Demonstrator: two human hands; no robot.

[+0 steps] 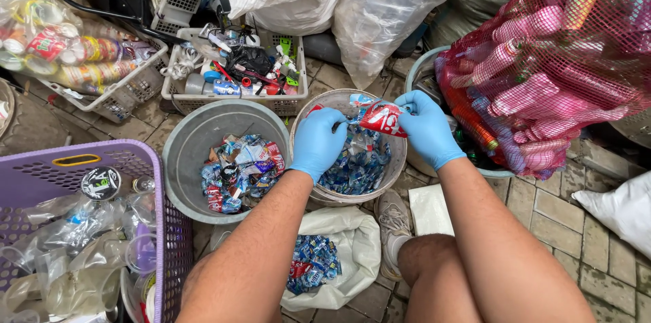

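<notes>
Both my hands wear blue gloves. My left hand (317,141) and my right hand (426,128) pinch opposite ends of a red and blue plastic label (381,117), held stretched between them. They hover over a beige bucket (401,160) partly filled with blue labels. To its left stands a grey bucket (184,160) with mixed coloured labels at the bottom. My bare knees and one grey shoe (392,228) show below.
A purple basket (159,228) of clear plastic bottles sits at the lower left. A white bag (359,241) with blue labels lies between my legs. A red net sack (563,58) of pink bottles hangs on the right. White crates and plastic bags stand behind.
</notes>
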